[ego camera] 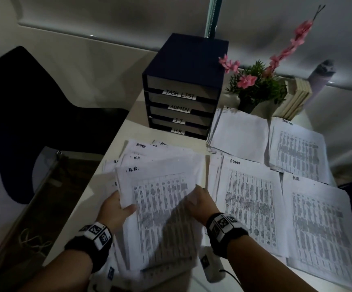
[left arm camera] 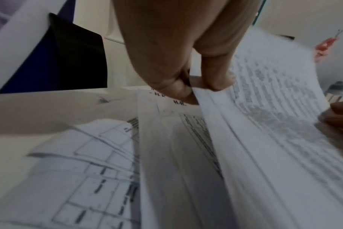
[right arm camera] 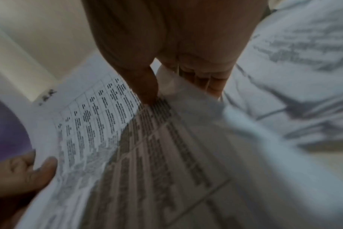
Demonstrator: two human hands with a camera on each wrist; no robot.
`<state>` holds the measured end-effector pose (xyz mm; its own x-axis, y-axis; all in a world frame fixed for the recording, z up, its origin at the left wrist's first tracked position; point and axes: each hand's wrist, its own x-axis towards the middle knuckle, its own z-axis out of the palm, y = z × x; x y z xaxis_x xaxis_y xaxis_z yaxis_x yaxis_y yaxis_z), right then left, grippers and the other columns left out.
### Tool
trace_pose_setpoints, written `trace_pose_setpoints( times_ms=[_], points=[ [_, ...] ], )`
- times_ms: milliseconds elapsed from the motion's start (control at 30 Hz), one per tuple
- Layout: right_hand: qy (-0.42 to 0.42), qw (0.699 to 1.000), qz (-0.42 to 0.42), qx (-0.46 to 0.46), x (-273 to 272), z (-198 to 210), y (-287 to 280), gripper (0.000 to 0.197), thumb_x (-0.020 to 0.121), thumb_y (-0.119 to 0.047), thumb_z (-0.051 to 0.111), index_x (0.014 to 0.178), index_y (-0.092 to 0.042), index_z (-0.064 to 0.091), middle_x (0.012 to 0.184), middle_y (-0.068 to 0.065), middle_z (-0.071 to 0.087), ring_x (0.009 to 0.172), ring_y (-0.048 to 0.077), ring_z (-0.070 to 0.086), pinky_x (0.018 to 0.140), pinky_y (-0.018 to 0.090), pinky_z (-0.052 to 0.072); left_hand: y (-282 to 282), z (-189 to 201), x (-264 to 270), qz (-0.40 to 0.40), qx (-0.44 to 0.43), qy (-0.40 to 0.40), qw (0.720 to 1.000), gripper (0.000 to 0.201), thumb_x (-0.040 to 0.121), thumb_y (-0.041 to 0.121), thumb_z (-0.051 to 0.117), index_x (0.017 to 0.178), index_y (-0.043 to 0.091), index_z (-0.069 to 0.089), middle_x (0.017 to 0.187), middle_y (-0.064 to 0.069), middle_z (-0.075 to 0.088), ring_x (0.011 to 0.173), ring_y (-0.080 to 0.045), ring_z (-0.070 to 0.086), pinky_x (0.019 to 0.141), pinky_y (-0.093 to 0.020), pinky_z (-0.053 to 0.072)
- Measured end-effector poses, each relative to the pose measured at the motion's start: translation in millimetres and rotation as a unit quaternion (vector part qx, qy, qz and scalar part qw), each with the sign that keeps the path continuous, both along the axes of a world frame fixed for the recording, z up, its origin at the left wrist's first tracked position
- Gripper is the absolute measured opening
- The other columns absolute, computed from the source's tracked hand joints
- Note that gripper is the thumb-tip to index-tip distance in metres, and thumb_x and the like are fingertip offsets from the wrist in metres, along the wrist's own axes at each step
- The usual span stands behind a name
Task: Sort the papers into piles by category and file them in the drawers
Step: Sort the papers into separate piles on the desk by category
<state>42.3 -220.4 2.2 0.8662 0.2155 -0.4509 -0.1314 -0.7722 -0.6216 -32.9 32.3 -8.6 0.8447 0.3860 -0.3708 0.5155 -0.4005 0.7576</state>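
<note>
Thin white printed paper (ego camera: 160,209), matt, creased and bent where held. More matt paper in flat piles (ego camera: 253,199), printed in grey tables. Smooth, pale, slightly glossy tabletop (ego camera: 112,150). Dark blue matt drawer unit (ego camera: 183,85) with grey fronts and white paper labels. Plastic-looking pink flowers (ego camera: 246,80) and green leaves. Black cloth wristbands (ego camera: 91,247).

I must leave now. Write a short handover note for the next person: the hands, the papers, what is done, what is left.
Left hand and right hand both grip the unsorted stack; its top sheet is marked H.R.
Sorted piles lie to the right: ADMIN pile, H.R. pile, TASK LIST pile, one pile with a blank top.
Drawer unit: no drawer pulled out.
Left: finish sorting, then file all piles.
</note>
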Motion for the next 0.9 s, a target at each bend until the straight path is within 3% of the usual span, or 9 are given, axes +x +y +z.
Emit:
trace_pose_setpoints(
  times_ms=[67, 133, 200, 300, 533, 667, 733, 800, 900],
  points=[
    [0.012, 0.994, -0.075, 0.076, -2, 3, 10, 0.040, 0.081, -0.024, 0.063, 0.111, -0.008, 0.043, 0.096, 0.006, 0.057, 0.082, 0.018, 0.057, 0.068, 0.035, 0.054, 10, 1, 0, 0.026, -0.025, -0.010, 0.999, 0.035, 0.078, 0.014, 0.077, 0.107, 0.017, 0.059, 0.102, -0.003, 0.066, 0.098, -0.022, 0.062, 0.091, -0.035, 0.047],
    [-0.011, 0.991, -0.105, 0.079, -3, 2, 14, 0.021, 0.083, -0.019, 0.060, 0.094, -0.015, 0.042, 0.078, -0.001, 0.050, 0.069, 0.015, 0.051, 0.053, 0.026, 0.043, 17, -2, 0, 0.067, -0.030, -0.014, 0.997, 0.027, 0.083, 0.019, 0.072, 0.107, 0.013, 0.062, 0.104, -0.005, 0.067, 0.097, -0.023, 0.062, 0.092, -0.037, 0.048],
    [-0.055, 0.994, -0.087, 0.020, -1, 1, 12, 0.011, 0.088, -0.017, 0.053, 0.083, -0.016, 0.044, 0.070, -0.005, 0.046, 0.072, 0.021, 0.049, 0.058, 0.025, 0.035, 23, -6, -3, 0.091, -0.011, -0.001, 0.996, 0.023, 0.090, 0.024, 0.063, 0.108, 0.010, 0.063, 0.109, -0.009, 0.068, 0.100, -0.027, 0.063, 0.094, -0.041, 0.049],
    [-0.071, 0.994, -0.067, -0.056, 3, -4, 4, 0.029, 0.091, -0.017, 0.051, 0.066, -0.022, 0.038, 0.070, 0.000, 0.047, 0.074, 0.020, 0.046, 0.065, 0.022, 0.032, 31, -12, -6, 0.095, 0.018, 0.029, 0.995, 0.023, 0.094, 0.020, 0.056, 0.109, 0.004, 0.062, 0.110, -0.014, 0.066, 0.102, -0.031, 0.061, 0.091, -0.036, 0.046],
    [-0.039, 0.992, -0.115, -0.015, -1, -11, -12, 0.029, 0.090, -0.013, 0.052, 0.064, -0.017, 0.040, 0.061, -0.001, 0.045, 0.064, 0.019, 0.047, 0.053, 0.022, 0.036, 29, -20, -7, 0.064, -0.005, 0.069, 0.996, 0.032, 0.094, 0.008, 0.047, 0.125, 0.005, 0.054, 0.126, -0.014, 0.058, 0.116, -0.033, 0.054, 0.102, -0.039, 0.041],
    [-0.020, 0.984, -0.164, 0.067, -10, -12, -4, 0.004, 0.090, -0.009, 0.049, 0.090, -0.010, 0.052, 0.070, 0.001, 0.053, 0.066, 0.015, 0.053, 0.055, 0.019, 0.041, 6, -19, -6, 0.010, -0.137, 0.095, 0.986, 0.023, 0.080, -0.007, 0.057, 0.097, 0.006, 0.066, 0.098, -0.011, 0.072, 0.093, -0.031, 0.067, 0.087, -0.052, 0.054],
    [-0.045, 0.984, -0.168, 0.045, -10, -13, -4, 0.007, 0.090, -0.009, 0.045, 0.088, -0.011, 0.052, 0.068, 0.001, 0.051, 0.061, 0.011, 0.050, 0.053, 0.016, 0.038, -4, -17, -6, -0.011, -0.105, 0.096, 0.990, 0.017, 0.077, -0.003, 0.062, 0.092, 0.004, 0.067, 0.091, -0.012, 0.073, 0.088, -0.030, 0.068, 0.085, -0.047, 0.056],
    [-0.055, 0.984, -0.164, -0.037, -8, -11, -12, 0.017, 0.091, -0.012, 0.047, 0.078, -0.009, 0.056, 0.073, 0.009, 0.057, 0.069, 0.021, 0.054, 0.062, 0.020, 0.039, -5, -17, -5, 0.001, 0.001, 0.100, 0.995, 0.020, 0.080, 0.011, 0.067, 0.100, 0.007, 0.067, 0.106, -0.014, 0.068, 0.097, -0.028, 0.064, 0.091, -0.037, 0.052],
    [-0.012, 0.980, -0.142, -0.136, -7, -8, -26, 0.019, 0.092, -0.011, 0.045, 0.076, -0.008, 0.056, 0.085, 0.013, 0.060, 0.078, 0.023, 0.053, 0.071, 0.024, 0.040, -1, -13, -9, 0.039, 0.098, 0.184, 0.977, 0.046, 0.079, 0.021, 0.068, 0.123, 0.019, 0.054, 0.140, -0.014, 0.032, 0.119, -0.035, 0.047, 0.103, -0.035, 0.040]
  ],
)
